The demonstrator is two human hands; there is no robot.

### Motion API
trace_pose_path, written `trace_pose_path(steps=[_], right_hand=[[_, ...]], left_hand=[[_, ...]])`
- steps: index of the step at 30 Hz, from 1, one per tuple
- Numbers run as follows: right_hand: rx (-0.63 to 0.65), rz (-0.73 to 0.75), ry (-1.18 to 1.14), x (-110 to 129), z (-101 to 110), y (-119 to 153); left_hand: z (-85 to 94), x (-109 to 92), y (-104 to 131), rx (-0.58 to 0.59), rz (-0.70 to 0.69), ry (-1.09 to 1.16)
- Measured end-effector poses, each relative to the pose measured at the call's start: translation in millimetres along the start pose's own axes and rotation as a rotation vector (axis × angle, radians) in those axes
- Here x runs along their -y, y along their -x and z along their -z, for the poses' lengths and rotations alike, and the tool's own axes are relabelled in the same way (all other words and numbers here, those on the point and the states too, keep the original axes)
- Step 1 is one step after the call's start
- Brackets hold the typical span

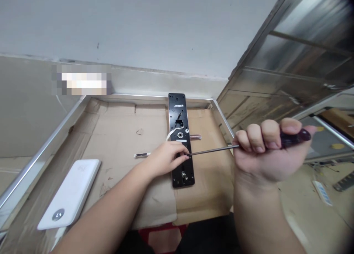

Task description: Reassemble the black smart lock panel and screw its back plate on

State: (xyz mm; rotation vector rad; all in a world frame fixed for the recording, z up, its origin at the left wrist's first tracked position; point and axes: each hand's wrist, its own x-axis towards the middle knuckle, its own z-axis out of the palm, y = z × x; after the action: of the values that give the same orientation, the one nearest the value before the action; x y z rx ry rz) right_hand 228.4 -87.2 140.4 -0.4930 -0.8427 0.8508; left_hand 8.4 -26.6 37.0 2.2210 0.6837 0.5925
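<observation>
Screwdriver [214,150] clenched in right hand [260,150] | tip at black plate [180,100] on cardboard [118,136] | left hand [164,156] bunched beside tip, hold cannot be told | plate's fittings exposed, cable end [142,155] loose; screw work looks unfinished, remainder unclear

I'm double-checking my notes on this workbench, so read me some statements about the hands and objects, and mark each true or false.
1. The right hand grips a dark-handled screwdriver with a long metal shaft. True.
2. A white rectangular power bank lies on the brown cardboard. True.
3. The left hand rests on the power bank. False: its fingers are at the long black plate, near the screwdriver's tip.
4. The screwdriver's shaft points away from the plate. False: it runs from the right hand towards the plate.
5. The power bank is left of the plate. True.
</observation>
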Motion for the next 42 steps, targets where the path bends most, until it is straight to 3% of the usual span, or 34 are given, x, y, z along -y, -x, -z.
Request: trace_pose_path(steps=[5,8,12,15,18,21,24,28,31,35,38,42], right_hand=[[-0.05,0.015,-0.024,0,-3,-6],[-0.09,0.08,-0.002,2,-6,-12],[-0.092,0.125,0.075,3,-4,-20],[-0.101,0.13,0.039,-6,5,-29],[-0.138,0.007,-0.105,-24,19,-41],[-0.149,-0.294,-0.304,-52,35,-54],[-0.106,-0.504,-0.466,-84,51,-62],[-0.099,-0.558,-0.556,-120,74,-57],[-0.125,-0.565,-0.616,-131,87,-51],[-0.088,-0.562,-0.576,-129,92,-49],[-0.046,-0.571,-0.502,-127,91,-48],[-0.047,-0.665,-0.505,-133,93,-47]], left_hand=[[1.6,-1,1,-0.052,-0.026,0.018],[9.0,7,3,-0.142,0.042,0.034],[31.4,37,7,-0.357,0.348,-0.058],[49.1,71,10,-0.365,0.682,-0.347],[58.6,97,14,-0.311,0.843,-0.397],[60.1,108,16,-0.266,0.92,-0.408],[58.2,106,15,-0.254,0.927,-0.424],[54.6,102,9,-0.286,0.876,-0.452],[52.9,102,5,-0.331,0.877,-0.465],[49.9,100,5,-0.494,0.808,-0.407],[36.7,92,0,-0.584,0.62,-0.141],[2.4,74,-19,-0.586,0.473,0.572]])
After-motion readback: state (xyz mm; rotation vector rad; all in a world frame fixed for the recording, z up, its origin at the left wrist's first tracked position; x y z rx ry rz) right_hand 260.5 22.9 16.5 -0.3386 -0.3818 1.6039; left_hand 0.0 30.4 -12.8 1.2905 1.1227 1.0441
